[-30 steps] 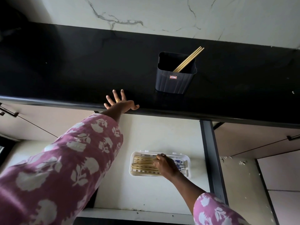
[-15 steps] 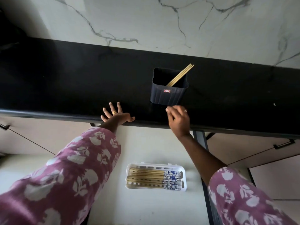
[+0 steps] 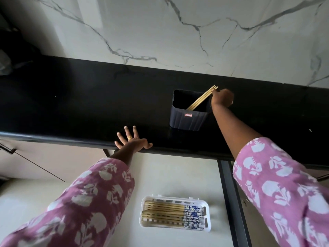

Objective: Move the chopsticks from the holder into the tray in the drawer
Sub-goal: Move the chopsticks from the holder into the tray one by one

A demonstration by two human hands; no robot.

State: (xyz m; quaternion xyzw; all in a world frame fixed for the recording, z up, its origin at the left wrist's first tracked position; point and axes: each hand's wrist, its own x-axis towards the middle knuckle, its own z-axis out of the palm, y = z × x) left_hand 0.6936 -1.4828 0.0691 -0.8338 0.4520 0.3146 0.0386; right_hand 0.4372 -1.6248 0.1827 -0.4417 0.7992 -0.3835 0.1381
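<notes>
At centre right of the frame, the right hand pinches the top ends of the last chopsticks, leaning in the dark holder on the black worktop. The left hand rests spread and empty on the worktop edge. A sideways pull could tip the holder, and a loose grip could drop one stick short of the white tray below.

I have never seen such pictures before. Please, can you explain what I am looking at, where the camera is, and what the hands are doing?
There is no machine here. A person wears one camera on the head, so you look forward and down over both arms in pink flowered sleeves. The left hand rests flat with spread fingers on the edge of the black countertop. The right hand reaches the top ends of the wooden chopsticks leaning in the dark holder; whether it grips them yet, I cannot tell. Below, in the open drawer, a white tray already holds many chopsticks lying flat.
</notes>
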